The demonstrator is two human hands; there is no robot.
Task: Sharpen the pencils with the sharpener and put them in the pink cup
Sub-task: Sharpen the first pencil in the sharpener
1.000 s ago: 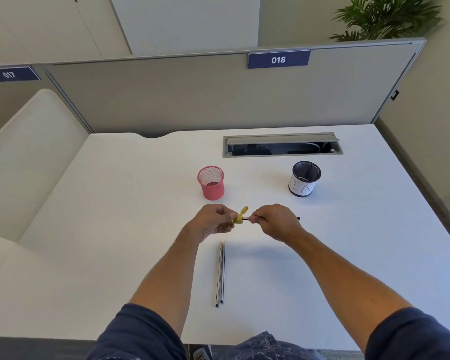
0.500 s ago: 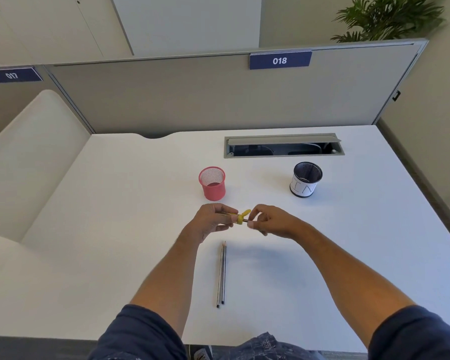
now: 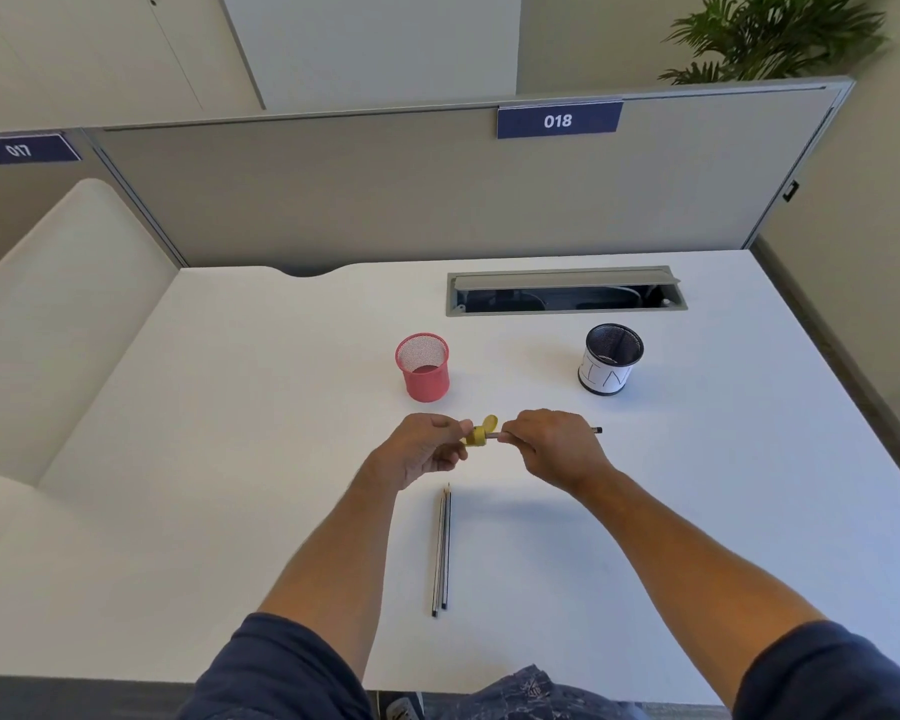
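My left hand pinches a small yellow sharpener above the white desk. Its flip lid stands open. My right hand grips a dark pencil, whose tip sits in the sharpener and whose back end sticks out to the right of my fist. Two more pencils lie side by side on the desk below my hands, tips pointing away from me. The pink mesh cup stands upright just beyond my left hand; I see no pencil in it.
A black mesh cup with a white label stands at the right. Behind it is an open cable tray set into the desk. A grey partition closes the far edge. A pale seat flanks the left side.
My right hand has rolled back over the pencil, and the pencil's back end shows again to the right. The left hand and sharpener have stayed in place.
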